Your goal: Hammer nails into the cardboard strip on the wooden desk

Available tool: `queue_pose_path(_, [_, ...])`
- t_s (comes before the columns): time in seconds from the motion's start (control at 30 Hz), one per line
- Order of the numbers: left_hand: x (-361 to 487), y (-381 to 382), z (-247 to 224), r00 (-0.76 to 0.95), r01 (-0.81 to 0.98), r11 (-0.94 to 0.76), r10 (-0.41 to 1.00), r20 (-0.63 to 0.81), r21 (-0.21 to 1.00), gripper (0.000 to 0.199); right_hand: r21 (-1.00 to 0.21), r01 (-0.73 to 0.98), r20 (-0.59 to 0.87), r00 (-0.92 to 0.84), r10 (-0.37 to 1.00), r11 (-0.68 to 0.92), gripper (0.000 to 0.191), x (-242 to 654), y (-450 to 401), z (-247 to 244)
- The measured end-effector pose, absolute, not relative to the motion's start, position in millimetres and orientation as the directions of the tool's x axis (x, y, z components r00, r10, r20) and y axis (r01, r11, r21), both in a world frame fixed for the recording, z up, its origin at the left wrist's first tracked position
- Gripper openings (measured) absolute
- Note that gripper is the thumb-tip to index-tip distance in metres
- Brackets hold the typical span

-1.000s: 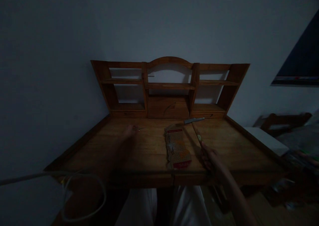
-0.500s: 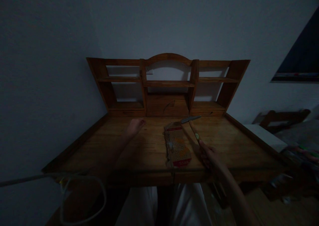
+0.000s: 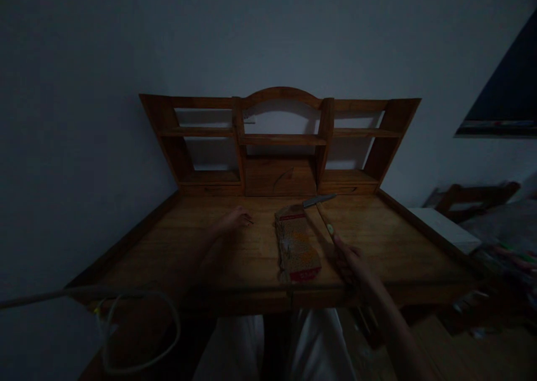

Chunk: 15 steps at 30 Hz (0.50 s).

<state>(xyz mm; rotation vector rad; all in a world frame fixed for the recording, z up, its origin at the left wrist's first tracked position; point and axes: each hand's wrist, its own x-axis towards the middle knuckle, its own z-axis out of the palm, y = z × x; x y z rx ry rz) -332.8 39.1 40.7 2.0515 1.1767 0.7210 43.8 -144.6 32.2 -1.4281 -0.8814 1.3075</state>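
Observation:
My right hand (image 3: 350, 259) is closed round the lower part of the wooden handle of a hammer (image 3: 325, 219). The hammer's grey head is raised near the back of the wooden desk, just right of a flat, torn-edged cardboard piece (image 3: 297, 247) with red and orange print. Small thin dark things stand on or lie on the cardboard's left half, too small to name. To the left of it, my left hand (image 3: 237, 217) is low over the desk, fingertips pinched together, with something thin and dark at their tips that I cannot make out.
A wooden shelf unit (image 3: 281, 139) rises along the desk's back edge. Raised side rails border the desk (image 3: 193, 216). A pale cable loop (image 3: 142, 294) hangs at the lower left, over my left forearm. To the right are a white surface (image 3: 440, 224) and a wooden chair back (image 3: 478, 197).
My left hand has moved a little right and down toward the cardboard. My right hand and the hammer have hardly moved. The view has shifted slightly.

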Motion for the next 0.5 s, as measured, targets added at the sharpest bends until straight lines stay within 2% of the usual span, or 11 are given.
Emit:
queue_pose_path(0.17, [-318,48,43,0.428,0.673,-0.391,0.898,0.102,0.628,0.012,-0.958,-0.099,-0.284,0.174,0.943,-0.27,0.051,43,-145,33])
queue_pose_path(0.27, [-309,44,44,0.405,0.695,-0.388,0.907,0.116,0.605,0.01,-0.955,-0.104,-0.292,0.166,0.942,-0.277,0.052,43,-145,34])
queue_pose_path(0.37, [-297,18,42,0.366,0.623,-0.404,0.907,0.207,0.67,0.011,-0.954,-0.101,-0.297,0.161,0.941,-0.283,0.053,43,-145,34])
queue_pose_path(0.5, [-267,-52,35,0.207,0.367,-0.453,0.891,0.404,0.813,0.024,-0.957,-0.103,-0.284,0.158,0.946,-0.27,0.051,43,-145,33])
